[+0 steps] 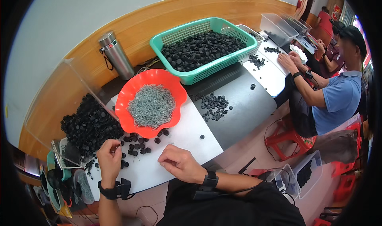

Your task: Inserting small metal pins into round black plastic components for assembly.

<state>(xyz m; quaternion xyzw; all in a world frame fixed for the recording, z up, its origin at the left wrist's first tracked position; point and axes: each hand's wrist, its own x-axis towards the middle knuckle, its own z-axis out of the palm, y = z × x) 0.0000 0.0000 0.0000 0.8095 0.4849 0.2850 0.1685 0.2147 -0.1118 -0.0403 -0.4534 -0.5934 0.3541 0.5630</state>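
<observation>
My left hand point(110, 159) is raised over the near left of the white board point(199, 136), its thumb and fingers pinched together; a small dark bit shows by the fingertips, too small to name. Right of it, my right hand point(181, 162) is closed with curled fingers low over the board, and whatever it may hold is hidden. Between the hands and a red scalloped bowl point(178, 91) lie several small black round caps point(142, 145). Thin silvery metal pins point(151, 106) fill the bowl. A large heap of black caps point(90, 122) lies beyond my left hand.
A green basket point(207, 69) of black parts stands at the back, beside a steel flask point(116, 55). Loose black pieces point(215, 106) lie on the dark mat point(242, 118). To the right, a person in a blue shirt point(338, 96) works at the table.
</observation>
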